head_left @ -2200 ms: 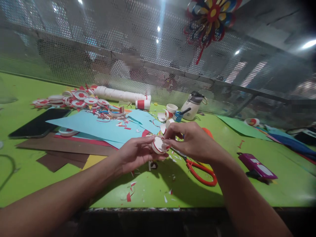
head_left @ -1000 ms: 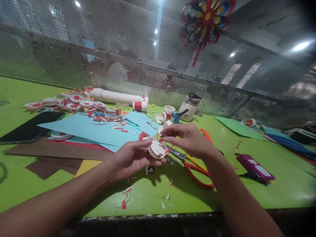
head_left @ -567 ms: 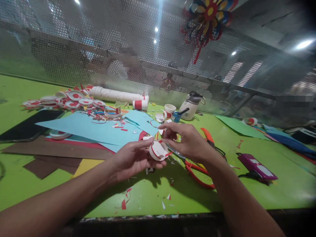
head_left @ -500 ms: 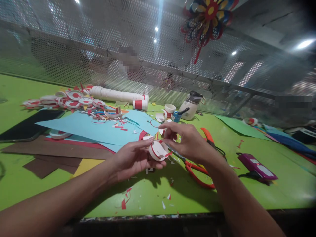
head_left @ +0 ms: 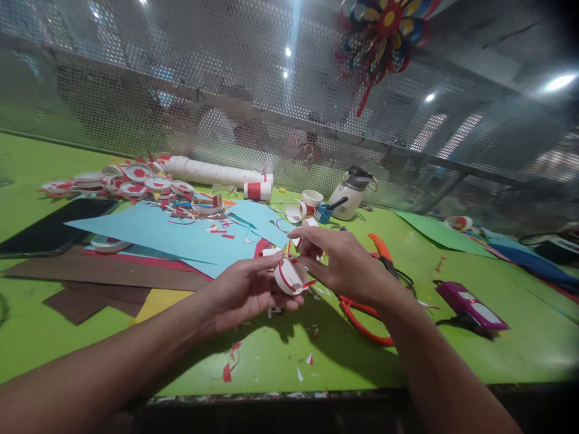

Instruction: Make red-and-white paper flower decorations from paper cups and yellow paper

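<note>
My left hand (head_left: 253, 292) is closed around a cut white paper cup piece (head_left: 289, 276) with red strips along it, its thumb on the upper rim. My right hand (head_left: 337, 256) is just above and to the right, thumb and forefinger drawn together close to the cup piece. A small yellow sliver shows by its fingertips, but what the pinch holds is too small to make out. Under my right wrist lie scissors with red-orange handles (head_left: 366, 322); their blades are mostly hidden behind the hand.
Blue paper sheets (head_left: 149, 232), brown sheets (head_left: 99, 274) and a dark phone (head_left: 54, 226) lie left. Behind them are a pile of red-and-white cup pieces (head_left: 136, 181) and a long cup stack (head_left: 217, 173). A bottle (head_left: 348, 196) stands behind; a purple device (head_left: 473, 306) lies right.
My right hand has shifted slightly left and its fingers have bent closer to the cup piece. A yellow sliver now shows by its fingertips. My left hand keeps its hold.
</note>
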### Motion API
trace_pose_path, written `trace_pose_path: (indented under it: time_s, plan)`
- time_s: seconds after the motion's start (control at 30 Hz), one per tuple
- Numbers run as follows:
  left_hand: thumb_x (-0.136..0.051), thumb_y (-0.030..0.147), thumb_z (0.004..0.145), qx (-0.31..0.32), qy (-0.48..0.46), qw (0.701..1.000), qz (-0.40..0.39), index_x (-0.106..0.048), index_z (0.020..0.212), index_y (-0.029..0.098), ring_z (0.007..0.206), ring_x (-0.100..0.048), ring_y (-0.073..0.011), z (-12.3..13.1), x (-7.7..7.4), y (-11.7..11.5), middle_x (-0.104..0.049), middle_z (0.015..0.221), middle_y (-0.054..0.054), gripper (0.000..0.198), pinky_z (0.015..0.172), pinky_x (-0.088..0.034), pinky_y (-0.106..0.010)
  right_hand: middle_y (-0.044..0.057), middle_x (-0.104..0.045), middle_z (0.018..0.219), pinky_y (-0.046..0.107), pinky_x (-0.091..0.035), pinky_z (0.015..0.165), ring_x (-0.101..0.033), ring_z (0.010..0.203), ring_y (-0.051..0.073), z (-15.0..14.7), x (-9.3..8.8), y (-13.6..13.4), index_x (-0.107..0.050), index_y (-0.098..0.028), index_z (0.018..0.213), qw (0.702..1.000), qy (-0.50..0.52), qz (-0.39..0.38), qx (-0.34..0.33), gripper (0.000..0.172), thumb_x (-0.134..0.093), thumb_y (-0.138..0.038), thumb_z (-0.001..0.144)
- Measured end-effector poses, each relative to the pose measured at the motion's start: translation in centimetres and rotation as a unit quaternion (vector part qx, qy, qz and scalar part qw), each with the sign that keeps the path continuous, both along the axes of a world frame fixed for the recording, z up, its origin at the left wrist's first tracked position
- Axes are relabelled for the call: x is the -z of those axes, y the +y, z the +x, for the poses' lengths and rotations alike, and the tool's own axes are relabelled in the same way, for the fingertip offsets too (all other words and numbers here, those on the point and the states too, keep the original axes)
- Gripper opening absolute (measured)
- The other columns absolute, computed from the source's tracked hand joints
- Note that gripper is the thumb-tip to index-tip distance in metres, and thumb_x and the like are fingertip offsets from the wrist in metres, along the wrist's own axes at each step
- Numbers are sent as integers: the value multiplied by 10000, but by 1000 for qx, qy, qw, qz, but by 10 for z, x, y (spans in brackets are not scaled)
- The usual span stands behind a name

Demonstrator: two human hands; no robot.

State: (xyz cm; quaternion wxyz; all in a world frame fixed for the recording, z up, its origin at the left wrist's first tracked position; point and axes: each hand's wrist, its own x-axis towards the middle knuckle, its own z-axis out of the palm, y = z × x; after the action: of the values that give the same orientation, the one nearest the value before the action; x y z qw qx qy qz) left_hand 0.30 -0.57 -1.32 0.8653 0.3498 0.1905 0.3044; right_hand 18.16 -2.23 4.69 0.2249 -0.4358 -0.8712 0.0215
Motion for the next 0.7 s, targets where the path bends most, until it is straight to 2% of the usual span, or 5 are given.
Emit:
trace_pose_path:
  time_s: [0.43,0.6,0.7]
  plan:
    - [-443,261,903,-1,-2,1000,-5,-584,1018,28,689,-657,-227,-1,0,0,-642,871,-191,295,640,-533,-323,56,-656,842,282,-433,685,-567,722,149,0,0,0,-592,-114,1132,999,-29,13,8,315,-536,-84,824]
    - [-442,253,906,-10,-12,1000,-15,-565,1052,38,698,-664,-225,-1,-1,1,-647,898,-199,287,640,-542,-324,75,-667,884,296,-450,725,-584,766,162,6,-9,-3,-584,-112,1148,1000,12,24,8,318,-593,-196,841]
    - [-440,264,907,-10,-12,1000,-20,-542,1097,47,680,-669,-228,0,0,2,-652,908,-209,305,624,-542,-323,59,-668,839,278,-448,677,-577,704,143,11,-16,-4,-628,-129,1041,996,64,42,38,212,-576,-194,847]
